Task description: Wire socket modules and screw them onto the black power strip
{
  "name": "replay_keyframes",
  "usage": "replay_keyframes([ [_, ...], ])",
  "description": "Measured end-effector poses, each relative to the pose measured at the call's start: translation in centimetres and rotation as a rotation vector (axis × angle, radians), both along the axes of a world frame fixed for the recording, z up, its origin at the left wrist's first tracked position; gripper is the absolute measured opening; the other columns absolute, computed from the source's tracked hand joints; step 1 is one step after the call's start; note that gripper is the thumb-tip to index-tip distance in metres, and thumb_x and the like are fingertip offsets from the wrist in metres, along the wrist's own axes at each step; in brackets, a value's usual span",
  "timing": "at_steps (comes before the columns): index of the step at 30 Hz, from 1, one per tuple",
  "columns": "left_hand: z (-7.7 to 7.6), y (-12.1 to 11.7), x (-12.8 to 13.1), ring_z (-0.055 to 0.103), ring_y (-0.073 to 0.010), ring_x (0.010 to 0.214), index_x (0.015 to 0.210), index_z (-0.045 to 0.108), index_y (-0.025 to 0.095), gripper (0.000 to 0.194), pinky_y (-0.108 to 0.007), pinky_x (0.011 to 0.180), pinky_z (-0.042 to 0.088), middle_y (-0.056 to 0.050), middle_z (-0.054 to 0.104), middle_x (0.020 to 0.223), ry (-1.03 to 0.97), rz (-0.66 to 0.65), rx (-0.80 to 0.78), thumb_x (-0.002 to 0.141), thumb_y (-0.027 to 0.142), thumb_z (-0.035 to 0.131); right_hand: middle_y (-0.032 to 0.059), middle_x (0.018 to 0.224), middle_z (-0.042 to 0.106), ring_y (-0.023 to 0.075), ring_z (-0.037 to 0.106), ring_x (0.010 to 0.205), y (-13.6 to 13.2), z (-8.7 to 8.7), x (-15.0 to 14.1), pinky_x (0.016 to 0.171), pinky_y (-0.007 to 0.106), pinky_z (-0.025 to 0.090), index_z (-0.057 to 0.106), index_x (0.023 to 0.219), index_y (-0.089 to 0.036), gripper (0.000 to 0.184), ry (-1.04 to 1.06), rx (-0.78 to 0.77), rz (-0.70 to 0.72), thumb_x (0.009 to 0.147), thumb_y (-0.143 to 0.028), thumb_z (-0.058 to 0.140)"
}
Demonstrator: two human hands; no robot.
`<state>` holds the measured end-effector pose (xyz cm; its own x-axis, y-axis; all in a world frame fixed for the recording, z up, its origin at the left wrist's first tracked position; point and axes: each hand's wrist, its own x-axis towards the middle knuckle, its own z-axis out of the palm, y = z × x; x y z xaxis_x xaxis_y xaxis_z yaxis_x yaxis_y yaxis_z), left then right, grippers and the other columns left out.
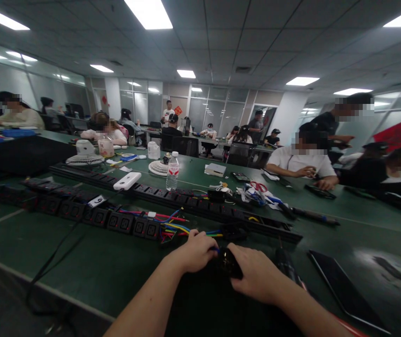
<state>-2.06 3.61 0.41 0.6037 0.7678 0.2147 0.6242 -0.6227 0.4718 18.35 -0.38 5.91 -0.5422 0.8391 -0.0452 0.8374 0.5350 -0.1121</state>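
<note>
My left hand [197, 252] is closed in a pinch on a blue wire [215, 250]. In my right hand [256, 271] is a black electrical part [229, 263] with small metal contacts, its exact kind too dark to make out. The blue wire's end is close to that part; whether they touch cannot be seen. Yellow, blue and red wires [177, 228] run out of a row of black socket modules [116, 221] just left of my hands. Behind them lies a long black power strip housing [200, 203] with sockets along it.
A black tablet-like panel [344, 285] and a dark tool [286, 264] lie at my right. Beyond the housing stand a water bottle [173, 172], a white power bank [127, 181] and a small fan [158, 167]. A co-worker in a white shirt [300, 161] sits across the green table [116, 267].
</note>
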Motion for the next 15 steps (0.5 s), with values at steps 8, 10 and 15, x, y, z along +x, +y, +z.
replay_keyframes([
  [8, 0.66, -0.08, 0.04, 0.054, -0.0199, 0.106, 0.103, 0.063, 0.024, 0.016, -0.039, 0.1, 0.029, -0.001, 0.067, 0.104, -0.056, 0.015, -0.034, 0.091, 0.022, 0.052, 0.0119, 0.097, 0.066, 0.0302, 0.063, 0.087, 0.42, 0.01, -0.38, 0.071, 0.036, 0.042, 0.05, 0.103, -0.019, 0.039, 0.0, -0.057, -0.018, 0.065, -0.026, 0.059],
  [10, 0.74, -0.03, -0.1, 0.055, -0.0198, 0.106, 0.104, 0.064, 0.024, 0.017, -0.038, 0.1, 0.029, -0.001, 0.068, 0.107, -0.063, -0.003, -0.042, 0.091, 0.022, 0.053, 0.0115, 0.095, 0.067, 0.0296, 0.063, 0.086, 0.37, -0.11, -0.39, 0.071, 0.036, 0.042, 0.048, 0.107, -0.019, 0.042, 0.018, -0.064, -0.029, 0.067, -0.028, 0.059],
  [15, 0.77, 0.09, -0.77, 0.055, -0.02, 0.107, 0.11, 0.063, 0.027, 0.021, -0.039, 0.103, 0.027, 0.0, 0.067, 0.112, -0.032, -0.053, -0.017, 0.092, 0.026, 0.053, 0.0115, 0.096, 0.066, 0.03, 0.063, 0.089, 0.05, -0.38, -0.18, 0.073, 0.037, 0.042, 0.044, 0.112, -0.019, 0.046, 0.058, -0.073, -0.036, 0.07, -0.03, 0.059],
])
